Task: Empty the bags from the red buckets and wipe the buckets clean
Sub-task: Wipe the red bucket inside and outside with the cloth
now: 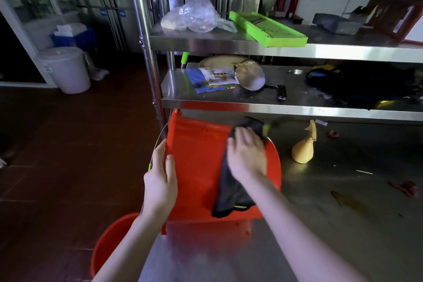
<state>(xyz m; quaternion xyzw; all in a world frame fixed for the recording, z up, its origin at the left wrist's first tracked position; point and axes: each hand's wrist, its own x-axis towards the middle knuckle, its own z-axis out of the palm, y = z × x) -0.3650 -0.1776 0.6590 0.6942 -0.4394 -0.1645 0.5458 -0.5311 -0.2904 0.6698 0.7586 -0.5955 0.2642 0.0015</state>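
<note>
**Cloth on the red bucket**

While the red bucket (196, 167) lies on its side on the steel table (343, 201), the left hand (160, 181) grips its rim and the right hand (247, 153) presses a dark cloth (231, 194) flat, fingers spread, against its wall. A second red bucket (109, 240) stands on the floor below.

Red bucket (196, 167) on its side; black cloth (231, 192) with yellow-green trim; second red bucket (109, 240) below; lime-green tray (267, 28); white lidded bin (66, 68); blue-and-yellow printed leaflets (210, 80); tan gourd-shaped object (304, 146); dark red-brown floor tiles (68, 144)
</note>
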